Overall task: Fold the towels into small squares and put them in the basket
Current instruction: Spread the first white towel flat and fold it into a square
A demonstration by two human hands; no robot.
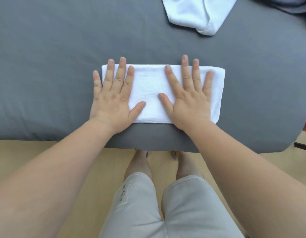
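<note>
A white towel [150,86], folded into a long rectangle, lies flat on the grey bed near its front edge. My left hand [112,97] presses flat on the towel's left end, fingers spread, the little finger off the cloth. My right hand [190,98] lies flat on the right half, fingers spread. Neither hand grips anything. A second white towel [195,12], loosely crumpled, lies at the far top right of the bed. No basket is in view.
The grey bed sheet [45,66] spreads wide to the left and behind the towel. Its front edge runs just below my wrists. Below it are a wooden floor [45,155] and my legs. A dark cloth [300,4] sits at the top right corner.
</note>
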